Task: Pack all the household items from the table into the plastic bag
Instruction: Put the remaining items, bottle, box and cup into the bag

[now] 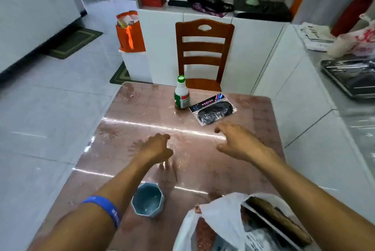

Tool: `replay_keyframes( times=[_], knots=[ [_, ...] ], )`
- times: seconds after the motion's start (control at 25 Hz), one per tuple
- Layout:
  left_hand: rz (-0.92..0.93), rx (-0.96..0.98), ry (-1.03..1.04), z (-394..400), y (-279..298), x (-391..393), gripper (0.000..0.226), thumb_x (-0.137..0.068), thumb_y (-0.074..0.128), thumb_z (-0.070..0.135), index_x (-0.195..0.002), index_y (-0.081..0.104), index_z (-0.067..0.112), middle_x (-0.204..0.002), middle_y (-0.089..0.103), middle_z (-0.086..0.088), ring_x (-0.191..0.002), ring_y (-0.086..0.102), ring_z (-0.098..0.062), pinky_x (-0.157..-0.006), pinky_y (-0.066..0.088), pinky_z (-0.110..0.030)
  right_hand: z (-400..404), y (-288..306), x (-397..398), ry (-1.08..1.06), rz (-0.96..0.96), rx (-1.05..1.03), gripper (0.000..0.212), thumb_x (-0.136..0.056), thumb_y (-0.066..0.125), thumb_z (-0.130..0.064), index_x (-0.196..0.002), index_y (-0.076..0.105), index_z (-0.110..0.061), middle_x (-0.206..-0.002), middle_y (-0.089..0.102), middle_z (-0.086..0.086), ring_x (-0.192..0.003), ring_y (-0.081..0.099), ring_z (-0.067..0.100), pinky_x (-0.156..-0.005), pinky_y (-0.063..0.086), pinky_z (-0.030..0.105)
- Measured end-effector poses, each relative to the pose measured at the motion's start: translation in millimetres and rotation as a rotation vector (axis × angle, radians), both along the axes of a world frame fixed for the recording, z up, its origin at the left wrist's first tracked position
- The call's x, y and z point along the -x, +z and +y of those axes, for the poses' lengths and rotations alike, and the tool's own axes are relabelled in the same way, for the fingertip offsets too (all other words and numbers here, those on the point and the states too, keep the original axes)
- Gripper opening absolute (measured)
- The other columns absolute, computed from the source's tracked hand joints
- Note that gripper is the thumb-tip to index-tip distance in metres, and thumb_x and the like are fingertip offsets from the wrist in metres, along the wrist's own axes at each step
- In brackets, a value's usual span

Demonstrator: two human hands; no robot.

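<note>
No legible writing on the green-capped bottle (182, 93) at twelve o'clock on the table (129, 129); label too blurred. Just beside it at one o'clock, a black item sealed in a clear packet (212, 112), print unreadable. At six o'clock, a blue octagonal cup (147, 200), nothing visible inside. At five o'clock, a white plastic bag (221, 214), mouth agape, holding a flat brown item. Left hand (157, 147) loosely curled, holding nothing; right hand (236, 141) spread, empty, near the packet.

Glossy reddish table (129, 129) with four things on it.
Green-capped bottle (182, 94) beside a packaged dark item (213, 112), perhaps an eye mask; blue bowl (147, 200); white plastic bag (219, 216).
</note>
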State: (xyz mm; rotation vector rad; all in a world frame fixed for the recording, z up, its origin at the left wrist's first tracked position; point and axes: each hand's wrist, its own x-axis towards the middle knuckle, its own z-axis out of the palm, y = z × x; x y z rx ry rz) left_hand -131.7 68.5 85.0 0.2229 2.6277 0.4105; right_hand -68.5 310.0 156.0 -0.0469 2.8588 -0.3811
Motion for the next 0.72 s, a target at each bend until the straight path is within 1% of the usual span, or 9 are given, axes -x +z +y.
replay_keyframes(
  times=[0.08,0.16,0.28,0.36,0.48,0.52,0.56,0.64,0.72],
  knots=[
    [-0.043,0.070,-0.064,4.5,-36.0,20.4,0.064,-0.087,0.058,0.038,-0.146,0.036,0.031,-0.153,0.036,-0.005,-0.132,0.042,-0.031,-0.103,0.044,-0.046,4.9,-26.9,30.2,0.024,-0.030,-0.049,0.051,-0.083,0.066,-0.031,-0.131,0.050,-0.025,-0.140,0.050,-0.001,-0.119,0.053,0.024,-0.092,0.048,0.038],
    [-0.015,0.163,-0.080,7.5,-71.6,28.3,0.067,-0.084,0.057,0.050,-0.144,0.030,0.039,-0.156,0.022,-0.014,-0.138,0.027,-0.044,-0.106,0.037,-0.057,6.2,-51.8,63.1,0.045,-0.031,-0.084,0.055,-0.081,0.066,-0.024,-0.133,0.048,-0.024,-0.139,0.050,0.000,-0.119,0.052,0.025,-0.090,0.050,0.041],
    [-0.079,0.227,-0.122,10.9,-111.5,24.3,0.111,-0.057,0.081,0.054,-0.143,0.012,0.043,-0.147,0.015,-0.025,-0.127,0.029,-0.057,-0.096,0.045,-0.058,7.4,-92.7,106.4,0.071,-0.023,-0.176,0.063,-0.078,0.062,-0.014,-0.137,0.042,-0.023,-0.138,0.050,0.003,-0.115,0.055,0.030,-0.087,0.051,0.041],
    [-0.087,0.212,-0.118,8.4,-127.5,26.6,0.122,-0.051,0.086,0.050,-0.143,0.006,0.043,-0.147,0.012,-0.026,-0.125,0.030,-0.058,-0.093,0.048,-0.055,6.0,-117.0,134.2,0.051,-0.038,-0.253,0.067,-0.085,0.060,-0.019,-0.145,0.032,-0.025,-0.150,0.037,0.007,-0.122,0.051,0.034,-0.095,0.048,0.044],
    [-0.064,0.200,-0.103,6.0,-136.2,30.1,0.116,-0.057,0.085,0.039,-0.142,0.006,0.042,-0.147,0.011,-0.027,-0.123,0.031,-0.058,-0.090,0.050,-0.055,6.9,-148.6,168.8,0.007,-0.087,-0.329,0.079,-0.087,0.060,-0.018,-0.153,0.016,-0.022,-0.163,0.013,0.004,-0.137,0.036,0.036,-0.108,0.036,0.053],
    [-0.053,0.196,-0.104,6.0,-139.2,30.6,0.111,-0.059,0.083,0.037,-0.141,0.007,0.040,-0.145,0.013,-0.027,-0.122,0.033,-0.057,-0.089,0.050,-0.055,8.3,-158.4,175.9,-0.011,-0.093,-0.331,0.081,-0.087,0.060,-0.016,-0.153,0.015,-0.021,-0.163,0.014,0.004,-0.139,0.033,0.035,-0.111,0.033,0.054],
    [-0.037,0.203,-0.106,6.1,-142.4,32.8,0.106,-0.062,0.080,0.035,-0.140,0.008,0.040,-0.144,0.015,-0.027,-0.121,0.034,-0.056,-0.088,0.050,-0.056,9.7,-166.4,181.0,-0.017,-0.074,-0.345,0.076,-0.086,0.059,-0.015,-0.152,0.021,-0.019,-0.160,0.023,0.005,-0.138,0.036,0.034,-0.111,0.032,0.054],
    [-0.014,0.211,-0.100,6.3,-145.0,34.8,0.095,-0.069,0.074,0.030,-0.137,0.008,0.041,-0.144,0.018,-0.027,-0.120,0.035,-0.056,-0.088,0.050,-0.056,11.9,-172.5,187.3,0.022,0.025,-0.400,0.053,-0.087,0.054,-0.016,-0.139,0.042,-0.016,-0.142,0.051,0.007,-0.126,0.048,0.031,-0.105,0.036,0.048],
    [-0.010,0.227,-0.104,5.4,-145.7,36.6,0.093,-0.072,0.072,0.031,-0.138,0.008,0.042,-0.144,0.018,-0.027,-0.121,0.034,-0.057,-0.090,0.049,-0.056,12.5,-171.9,186.5,0.062,0.133,-0.448,0.035,-0.089,0.049,-0.014,-0.123,0.057,-0.016,-0.125,0.064,0.007,-0.117,0.054,0.029,-0.100,0.037,0.043]
  ],
)
